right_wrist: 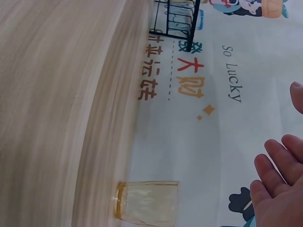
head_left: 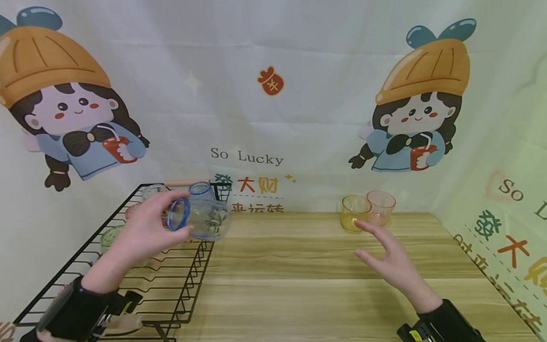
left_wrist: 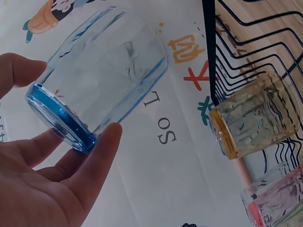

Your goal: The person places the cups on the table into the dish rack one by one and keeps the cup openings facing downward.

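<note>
My left hand (head_left: 147,228) holds a clear glass cup (head_left: 209,219) by its blue-ringed end, thumb and fingers around it. The cup lies on its side in the air, pointing right, near the rack's right edge. In the left wrist view, the same cup (left_wrist: 106,75) shows a thick blue band at the end near the fingers. My right hand (head_left: 395,261) is held over the table, empty, with fingers and thumb spread apart. Its fingertips overlap a yellow glass cup (head_left: 355,213) in the head view. Close behind that cup stands a pink glass cup (head_left: 382,206).
A black wire rack (head_left: 188,304) stands on the left, holding several glasses, including a green one (head_left: 112,237) and a blue-rimmed one (head_left: 201,190). A yellow-based glass (left_wrist: 258,116) sits tilted in it. The wooden table (head_left: 299,294) meets a printed cloth backdrop (head_left: 316,118).
</note>
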Available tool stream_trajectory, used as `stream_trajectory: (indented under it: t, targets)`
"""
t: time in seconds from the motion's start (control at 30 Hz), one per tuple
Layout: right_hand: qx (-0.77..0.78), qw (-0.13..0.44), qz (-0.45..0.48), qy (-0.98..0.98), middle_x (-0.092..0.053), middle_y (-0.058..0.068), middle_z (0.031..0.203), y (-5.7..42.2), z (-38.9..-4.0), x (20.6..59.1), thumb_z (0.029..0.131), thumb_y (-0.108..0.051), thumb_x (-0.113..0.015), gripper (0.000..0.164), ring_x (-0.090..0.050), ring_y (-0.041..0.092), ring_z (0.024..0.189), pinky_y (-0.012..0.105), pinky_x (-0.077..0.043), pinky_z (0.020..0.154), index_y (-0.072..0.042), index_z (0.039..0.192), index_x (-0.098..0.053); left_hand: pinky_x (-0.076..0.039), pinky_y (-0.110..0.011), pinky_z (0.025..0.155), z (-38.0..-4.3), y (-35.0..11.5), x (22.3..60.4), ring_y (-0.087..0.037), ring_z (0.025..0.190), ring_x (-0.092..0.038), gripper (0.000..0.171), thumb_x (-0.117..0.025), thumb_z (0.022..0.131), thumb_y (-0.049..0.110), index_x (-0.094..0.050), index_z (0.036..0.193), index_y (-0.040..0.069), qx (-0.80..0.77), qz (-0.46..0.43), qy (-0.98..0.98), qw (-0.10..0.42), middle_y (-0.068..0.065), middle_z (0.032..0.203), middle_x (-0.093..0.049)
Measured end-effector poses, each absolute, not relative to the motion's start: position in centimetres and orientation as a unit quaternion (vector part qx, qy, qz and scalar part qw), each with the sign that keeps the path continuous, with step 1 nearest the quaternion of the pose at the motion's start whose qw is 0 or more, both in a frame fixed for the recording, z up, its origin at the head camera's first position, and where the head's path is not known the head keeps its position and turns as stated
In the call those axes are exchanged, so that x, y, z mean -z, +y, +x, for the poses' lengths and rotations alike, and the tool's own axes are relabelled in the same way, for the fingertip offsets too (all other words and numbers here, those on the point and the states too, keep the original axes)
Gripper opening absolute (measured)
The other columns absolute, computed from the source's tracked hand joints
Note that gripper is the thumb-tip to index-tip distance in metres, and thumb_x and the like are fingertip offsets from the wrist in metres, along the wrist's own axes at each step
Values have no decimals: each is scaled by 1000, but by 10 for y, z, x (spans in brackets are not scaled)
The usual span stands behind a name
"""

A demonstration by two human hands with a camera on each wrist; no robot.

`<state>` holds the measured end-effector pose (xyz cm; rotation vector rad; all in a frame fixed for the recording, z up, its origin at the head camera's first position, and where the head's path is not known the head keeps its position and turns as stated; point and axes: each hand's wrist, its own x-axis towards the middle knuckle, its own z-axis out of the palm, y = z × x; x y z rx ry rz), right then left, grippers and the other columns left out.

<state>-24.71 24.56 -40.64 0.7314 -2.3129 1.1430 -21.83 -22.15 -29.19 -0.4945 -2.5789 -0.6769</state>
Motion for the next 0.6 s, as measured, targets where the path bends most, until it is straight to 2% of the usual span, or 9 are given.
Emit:
stream_trajectory:
  t: [0.13,0.2,0.3,0.47,0.6]
  targets:
    - [-399,237,266,-845,-54,13,141,248,-249,411,86,-5,-76,59,-48,30,127,28,-35,106,-6,141,-53,-55,-43,66,-220,-225,292,-35,95,-59,71,-79,78,19,-50,140,1,224,-172,-938,201,-25,127,-56]
    - [-395,237,265,-847,-54,13,141,249,-250,412,86,-5,-76,59,-49,30,126,23,-34,105,-6,141,-53,-53,-41,66,-220,-227,291,-33,94,-58,70,-79,79,19,-51,140,1,215,-170,-942,194,-24,127,-56]
    - [-390,237,263,-850,-54,14,140,251,-251,414,86,-6,-76,59,-48,30,126,23,-34,105,-6,140,-53,-51,-41,66,-222,-231,291,-32,93,-58,69,-79,78,20,-52,139,0,200,-167,-947,187,-24,125,-57]
    - [-382,240,264,-852,-56,16,138,255,-253,419,86,-5,-76,57,-50,33,125,21,-34,105,-2,138,-54,-51,-49,71,-225,-239,293,-36,99,-58,68,-78,78,21,-53,137,0,181,-163,-954,176,-25,127,-57]
    - [-375,239,259,-857,-57,17,136,258,-254,423,85,-5,-77,56,-51,35,123,29,-38,104,0,137,-55,-50,-53,75,-226,-244,295,-41,108,-55,69,-78,78,22,-53,138,0,174,-154,-959,159,-26,128,-57]
